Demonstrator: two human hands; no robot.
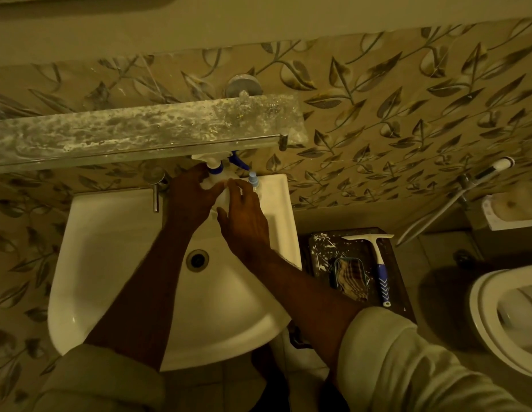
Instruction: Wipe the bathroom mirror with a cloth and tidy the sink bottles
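Note:
A white spray bottle (221, 185) with a blue trigger stands on the back rim of the white sink (110, 233), just under the glass shelf. My left hand (192, 194) is wrapped around its body. My right hand (244, 224) hovers at its right side, fingers spread, touching or nearly touching it. A smaller bottle with a pale blue cap (253, 180) stands right beside it on the rim. A checked cloth (352, 278) lies in a small tray on a dark stool to the right.
A stained glass shelf (125, 132) juts out above the sink's back edge. The tap (156, 193) is left of the bottles. A blue-handled squeegee (379, 263) lies on the stool. A toilet (508, 319) stands far right, with a hand shower (481, 175) on the leaf-patterned wall.

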